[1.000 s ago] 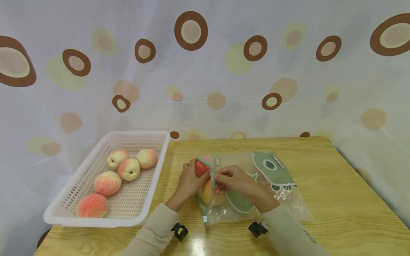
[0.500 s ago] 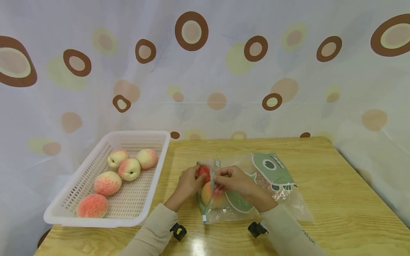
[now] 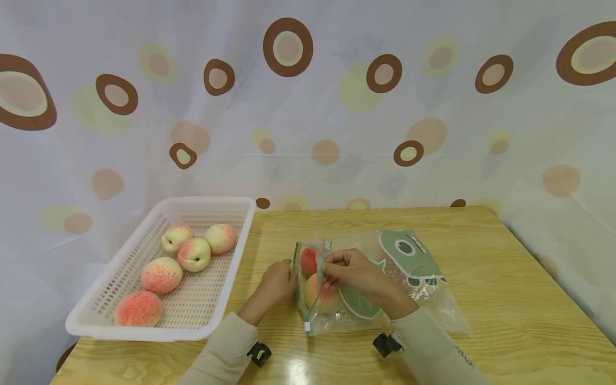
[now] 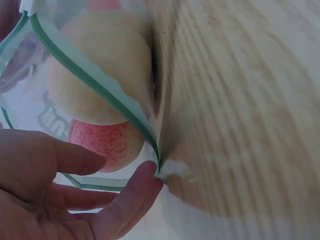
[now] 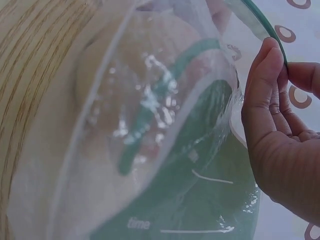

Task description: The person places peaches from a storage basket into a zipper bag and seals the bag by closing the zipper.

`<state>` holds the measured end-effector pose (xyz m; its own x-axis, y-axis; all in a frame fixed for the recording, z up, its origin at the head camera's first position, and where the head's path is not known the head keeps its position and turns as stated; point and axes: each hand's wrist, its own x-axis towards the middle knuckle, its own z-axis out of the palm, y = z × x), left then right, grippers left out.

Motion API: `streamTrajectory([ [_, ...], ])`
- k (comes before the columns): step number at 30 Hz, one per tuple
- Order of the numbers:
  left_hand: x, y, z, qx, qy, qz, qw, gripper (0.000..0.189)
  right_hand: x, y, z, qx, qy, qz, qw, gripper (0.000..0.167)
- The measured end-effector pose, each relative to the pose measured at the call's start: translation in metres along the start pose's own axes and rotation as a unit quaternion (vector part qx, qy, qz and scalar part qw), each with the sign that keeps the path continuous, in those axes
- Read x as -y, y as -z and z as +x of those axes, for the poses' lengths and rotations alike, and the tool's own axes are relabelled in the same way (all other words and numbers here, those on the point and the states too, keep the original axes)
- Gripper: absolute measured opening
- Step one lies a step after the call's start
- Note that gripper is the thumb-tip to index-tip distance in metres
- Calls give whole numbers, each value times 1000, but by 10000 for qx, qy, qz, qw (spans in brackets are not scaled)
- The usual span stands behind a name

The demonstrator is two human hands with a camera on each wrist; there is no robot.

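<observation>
Green-rimmed, the bag (image 3: 409, 259) gaped, seemingly because the right grip (image 3: 353, 271) pinched one side, the loose left grip (image 3: 278, 280) touching the other.

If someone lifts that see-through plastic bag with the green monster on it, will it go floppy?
Probably floppy: the clear plastic bag with green print looks thin and wrinkled. It would likely sag around the pale round peach bulging it. That peach might roll out if the bag tips, because the green zip rim stands open.
</observation>
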<state>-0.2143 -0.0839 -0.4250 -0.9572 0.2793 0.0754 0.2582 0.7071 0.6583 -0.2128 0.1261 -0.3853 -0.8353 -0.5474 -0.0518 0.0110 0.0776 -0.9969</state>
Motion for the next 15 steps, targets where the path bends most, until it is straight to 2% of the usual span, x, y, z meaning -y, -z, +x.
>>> streamTrajectory([
  [4,3,0,-7,247,57,-52,9997,32,-1,1,0,-27,-24,-13,10000,19],
  [9,4,0,-11,394,204,30,9990,38,-1,1,0,-33,29,-95,9999,20],
  [13,3,0,-14,384,184,149,9990,20,0,1,-1,-62,25,-111,9999,20],
  [15,3,-1,-15,353,146,243,9990,23,0,1,-1,-48,32,-107,9999,20],
])
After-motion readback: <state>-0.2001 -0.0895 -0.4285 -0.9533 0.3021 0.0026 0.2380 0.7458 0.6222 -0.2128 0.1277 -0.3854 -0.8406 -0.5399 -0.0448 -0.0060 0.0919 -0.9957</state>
